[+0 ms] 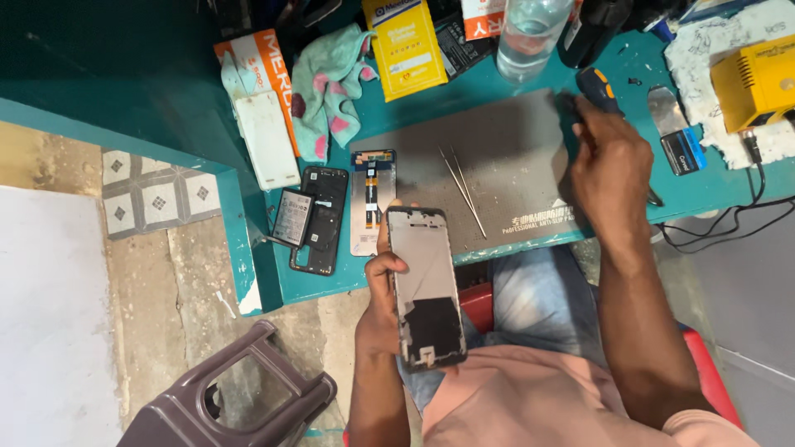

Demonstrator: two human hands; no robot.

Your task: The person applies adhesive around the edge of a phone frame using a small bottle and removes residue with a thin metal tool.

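Head view: phone repair table (530, 79), teal, with a grey anti-slip mat (505, 165) along its near edge.
Left hand (379, 306): fingers curled around a stripped phone frame (424, 285), held off the near edge of the table above the lap; the thumb lies over its left side.
Phone frame: bare inner face up, pale plate on the upper part, dark patch on the lower; no screen or back cover on it.
Right hand (611, 165): closed around a screwdriver (598, 87) with a dark and yellow handle, at the right end of the mat; the tip is hidden by the hand.
Parts already off: black back cover (319, 219) with a small battery-like module (291, 217) just beside it, and a display panel (372, 203) with its flex cable showing, all lying near the left front corner of the table.
Tools: two thin tweezers (464, 186) on the mat, apart from both hands.
Far edge: spotted cloth (331, 87), yellow packet (406, 45), clear plastic bottle (530, 33); a yellow box-shaped device (754, 83) at the far right corner.
Progress, as judged: the phone looks fully opened, its main parts laid out; nothing appears refitted to the frame yet.
Floor: dark plastic stool (232, 397) to the left.
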